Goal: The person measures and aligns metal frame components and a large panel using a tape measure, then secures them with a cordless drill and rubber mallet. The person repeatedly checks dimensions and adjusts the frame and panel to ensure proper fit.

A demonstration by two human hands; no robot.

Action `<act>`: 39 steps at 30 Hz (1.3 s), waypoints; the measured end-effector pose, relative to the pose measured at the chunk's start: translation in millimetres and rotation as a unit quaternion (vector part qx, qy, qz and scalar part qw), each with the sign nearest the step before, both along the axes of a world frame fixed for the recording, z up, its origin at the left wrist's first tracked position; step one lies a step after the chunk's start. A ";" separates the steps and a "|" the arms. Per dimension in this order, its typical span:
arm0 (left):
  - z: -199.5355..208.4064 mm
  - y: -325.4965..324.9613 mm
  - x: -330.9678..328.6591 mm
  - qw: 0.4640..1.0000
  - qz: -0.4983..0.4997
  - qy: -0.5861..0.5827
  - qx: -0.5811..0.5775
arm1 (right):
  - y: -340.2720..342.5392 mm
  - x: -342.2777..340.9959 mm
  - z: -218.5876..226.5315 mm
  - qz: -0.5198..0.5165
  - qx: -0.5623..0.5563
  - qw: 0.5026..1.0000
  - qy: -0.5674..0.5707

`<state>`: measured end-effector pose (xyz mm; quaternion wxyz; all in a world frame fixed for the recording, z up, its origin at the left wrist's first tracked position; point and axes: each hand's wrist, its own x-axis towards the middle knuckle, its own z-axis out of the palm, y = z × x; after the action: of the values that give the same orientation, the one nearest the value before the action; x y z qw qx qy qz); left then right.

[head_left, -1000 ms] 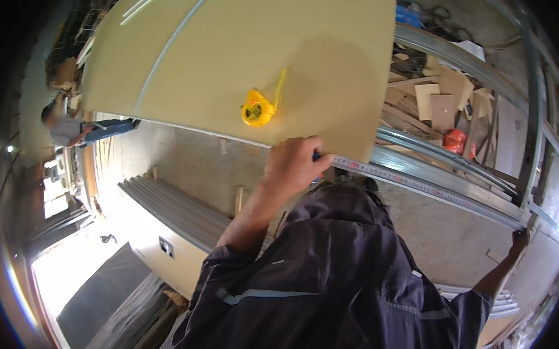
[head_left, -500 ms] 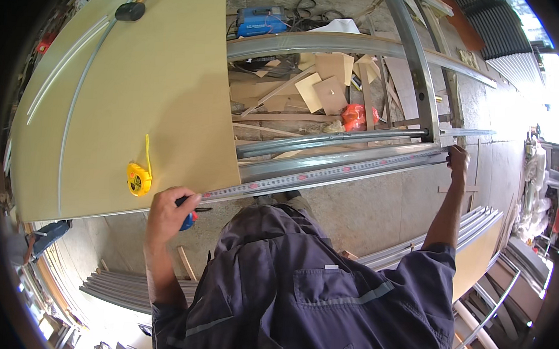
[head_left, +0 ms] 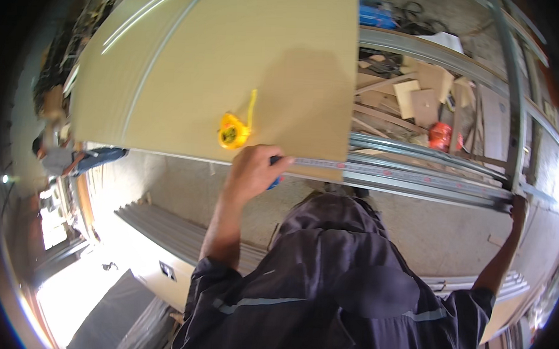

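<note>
My left hand is closed around a blue and black tape measure at the near edge of a large tan board. The white tape blade runs out to the right, over the board's corner and along shiny metal channels. My right hand is at their far right end, fingers closed at the blade's end; its fingertips are partly hidden and blurred. A second tape measure, yellow, lies on the board just beyond my left hand, a short length of its blade out.
A metal frame rises at the right. Beyond the channels, offcuts and an orange-red bundle lie on the floor, with a blue machine farther back. Grey profiles are stacked behind my left arm. Another person is at the far left.
The view has swung left, so the board and channels sit farther right in the picture. My left hand and the blade have come up over the board's near edge. Both hands keep their holds.
</note>
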<state>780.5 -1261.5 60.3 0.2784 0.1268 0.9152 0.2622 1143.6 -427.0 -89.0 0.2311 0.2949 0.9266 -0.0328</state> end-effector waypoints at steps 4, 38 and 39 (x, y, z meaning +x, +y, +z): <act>9.5 1.8 -0.5 0.999 0.000 0.043 -0.004 | 0.5 7.3 -1.8 -0.167 -0.059 0.969 0.173; -12.4 3.2 -19.0 0.993 -0.010 0.107 -0.044 | 42.6 36.3 -25.3 -0.009 0.083 0.981 0.174; -11.8 5.6 -18.5 0.993 -0.012 0.110 -0.049 | 39.1 35.2 -28.9 -0.006 0.087 0.983 0.163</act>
<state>762.0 -1255.9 48.5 0.1849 0.1521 0.9505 0.1979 1178.8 -387.9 -117.9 0.0504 0.3098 0.9495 -0.0009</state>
